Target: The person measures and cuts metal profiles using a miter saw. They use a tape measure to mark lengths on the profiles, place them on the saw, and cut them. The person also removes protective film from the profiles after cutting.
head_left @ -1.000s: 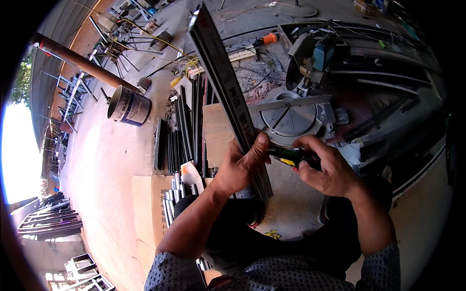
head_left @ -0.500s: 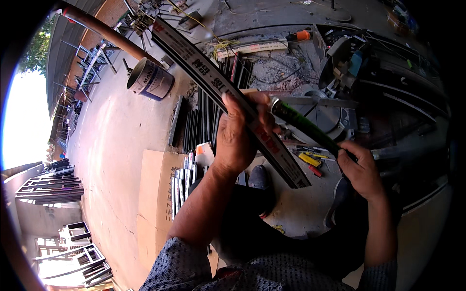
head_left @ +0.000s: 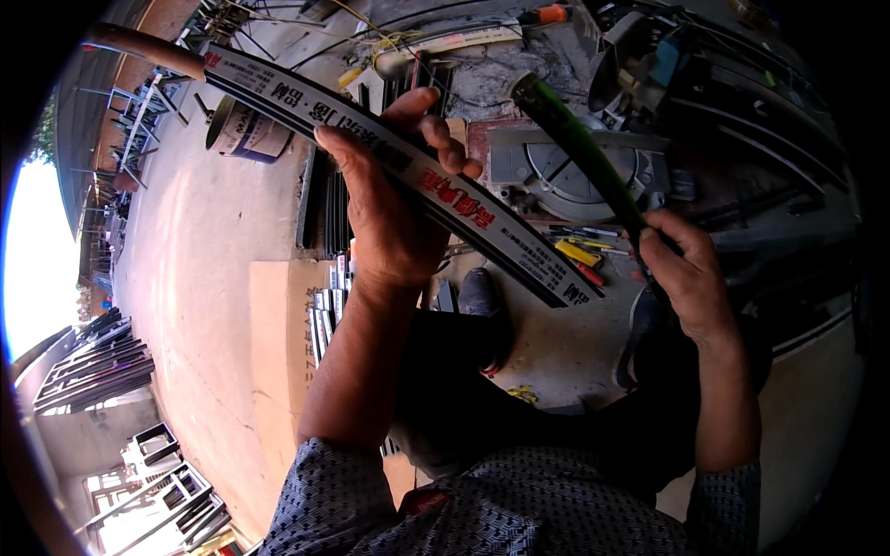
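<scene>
A long metal profile [head_left: 501, 227] with printed pale film along its face slants across the view, from far left down to near right. My left hand [head_left: 389, 218] is under and around its middle, thumb on the left and fingers on the right, some of them lifted off the film. To the right, my right hand [head_left: 681, 269] is closed on the near end of a green-and-black strip-like tool [head_left: 584, 157]. Its pale tip points away from me, apart from the profile. Exactly what tool it is, I cannot make out.
A saw's round grey base [head_left: 579, 181] sits beyond the right hand. Yellow and red hand tools [head_left: 579, 252] lie on the floor before it. A bucket [head_left: 246, 132] stands far left, near cardboard [head_left: 278, 343]. Dark profiles [head_left: 324, 204] lie behind my left hand.
The view has shifted. The profile has swung flatter, its far end moving left. The green-and-black tool's tip has swung farther away, from beside the profile to apart from it.
</scene>
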Motion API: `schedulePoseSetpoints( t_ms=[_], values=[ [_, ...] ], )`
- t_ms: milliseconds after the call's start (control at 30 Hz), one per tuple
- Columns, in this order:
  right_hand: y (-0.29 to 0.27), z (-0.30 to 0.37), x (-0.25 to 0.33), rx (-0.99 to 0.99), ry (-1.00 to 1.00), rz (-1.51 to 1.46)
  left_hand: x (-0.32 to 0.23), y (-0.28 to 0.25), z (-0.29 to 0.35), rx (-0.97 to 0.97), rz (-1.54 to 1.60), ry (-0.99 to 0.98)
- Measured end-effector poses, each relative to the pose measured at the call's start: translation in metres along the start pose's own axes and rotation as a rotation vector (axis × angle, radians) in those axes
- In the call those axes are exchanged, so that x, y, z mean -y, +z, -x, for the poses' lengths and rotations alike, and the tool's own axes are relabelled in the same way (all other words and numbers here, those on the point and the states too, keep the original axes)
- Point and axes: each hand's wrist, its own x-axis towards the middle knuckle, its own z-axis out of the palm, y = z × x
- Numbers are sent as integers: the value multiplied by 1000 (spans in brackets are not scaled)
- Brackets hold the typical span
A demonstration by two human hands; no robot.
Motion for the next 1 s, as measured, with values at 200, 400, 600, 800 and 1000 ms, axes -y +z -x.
schedulePoseSetpoints(
  t_ms=[200,400,600,800,1000],
  values=[
    [1,0,0,21,8,-15,2,-2,-1,47,78,-17],
    [0,1,1,15,16,16,5,1,-1,76,73,-13],
    [-1,0,2,21,-2,17,10,1,-1,130,29,-24],
    [3,-2,7,4,18,26,16,2,0,194,2,-39],
    [8,-2,5,-55,-43,-3,19,13,4,126,-62,-62]
  ],
)
